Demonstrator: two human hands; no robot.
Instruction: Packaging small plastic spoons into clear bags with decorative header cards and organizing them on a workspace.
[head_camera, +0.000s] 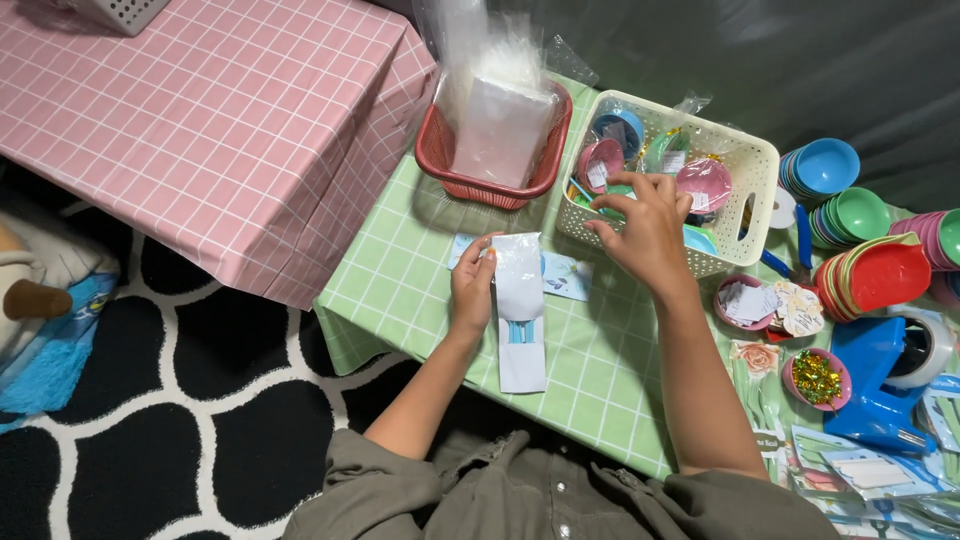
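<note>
My left hand holds a narrow clear plastic sleeve with a white card and blue utensils inside, over the green checked tablecloth. My right hand reaches into a white perforated basket, its fingers on a blue-green item among small bowls and wrapped pieces. What the fingers grip is partly hidden. A printed card lies on the cloth under the sleeve.
A red basket holds a stack of clear bags. Stacks of blue, green, red and pink bowls stand at right, with a blue tape dispenser and small dishes of paper tags and foil bits. A pink checked table is at left.
</note>
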